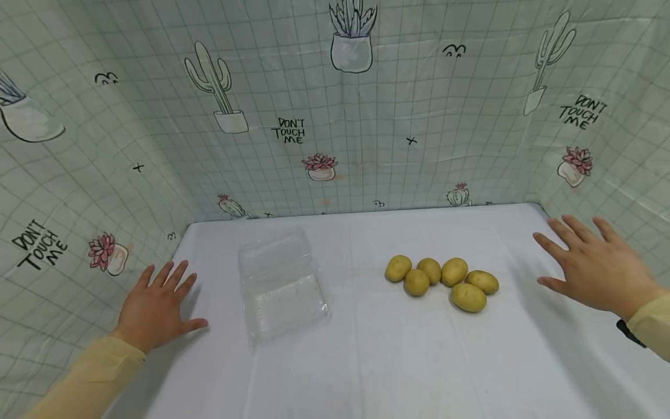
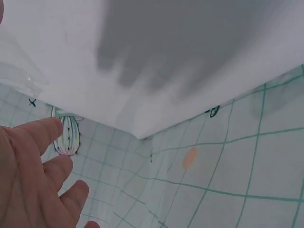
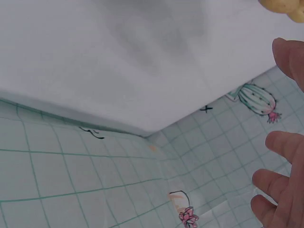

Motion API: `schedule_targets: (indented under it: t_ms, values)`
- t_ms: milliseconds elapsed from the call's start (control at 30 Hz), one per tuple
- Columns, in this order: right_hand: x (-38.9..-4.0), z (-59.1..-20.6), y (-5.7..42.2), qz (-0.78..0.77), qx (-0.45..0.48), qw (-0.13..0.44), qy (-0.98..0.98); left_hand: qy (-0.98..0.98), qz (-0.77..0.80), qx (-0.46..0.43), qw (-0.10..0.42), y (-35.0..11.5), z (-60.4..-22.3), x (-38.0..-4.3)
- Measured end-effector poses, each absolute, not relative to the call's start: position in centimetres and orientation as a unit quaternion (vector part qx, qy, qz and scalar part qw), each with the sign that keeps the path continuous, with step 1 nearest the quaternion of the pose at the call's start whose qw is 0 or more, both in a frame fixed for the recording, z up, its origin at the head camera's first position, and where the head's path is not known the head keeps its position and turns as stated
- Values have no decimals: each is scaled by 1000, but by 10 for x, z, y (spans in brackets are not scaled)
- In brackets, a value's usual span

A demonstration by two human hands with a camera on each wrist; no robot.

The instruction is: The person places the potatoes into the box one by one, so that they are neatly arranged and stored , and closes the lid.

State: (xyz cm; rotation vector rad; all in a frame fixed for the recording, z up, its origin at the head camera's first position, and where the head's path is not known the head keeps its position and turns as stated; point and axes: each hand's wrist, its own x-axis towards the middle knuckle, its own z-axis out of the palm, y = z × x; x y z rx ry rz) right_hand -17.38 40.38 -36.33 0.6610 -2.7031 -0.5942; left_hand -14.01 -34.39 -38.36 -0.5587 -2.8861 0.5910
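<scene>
My left hand (image 1: 153, 311) hovers at the table's left side with fingers spread, holding nothing. To its right lies a clear plastic clamshell box (image 1: 290, 299), its lid folded back toward the far edge and nothing inside; a corner of the plastic box (image 2: 19, 71) shows in the left wrist view. Several yellow potatoes (image 1: 454, 272) form a loose cluster right of the table's middle. Beyond them on the right, my right hand (image 1: 602, 267) is held over the table edge, fingers spread and without contact. Part of the potatoes (image 3: 282, 4) appears at the right wrist view's top corner.
A white cloth covers the table (image 1: 345, 361). Grid-patterned curtains (image 1: 366, 116) with cactus drawings enclose its back and both sides. A dark strap (image 1: 630, 333) sits by the right sleeve (image 1: 654, 326).
</scene>
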Motion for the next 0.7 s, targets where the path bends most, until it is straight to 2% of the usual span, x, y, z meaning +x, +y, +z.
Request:
schedule_targets:
  t_ms: [400, 700]
  values:
    - [-185, -346, 369, -192, 225, 133, -946, -969, 158, -162, 95, -325, -381, -140]
    - [-197, -343, 321, -152, 238, 131, -950, -975, 119, -153, 104, -309, -378, -138]
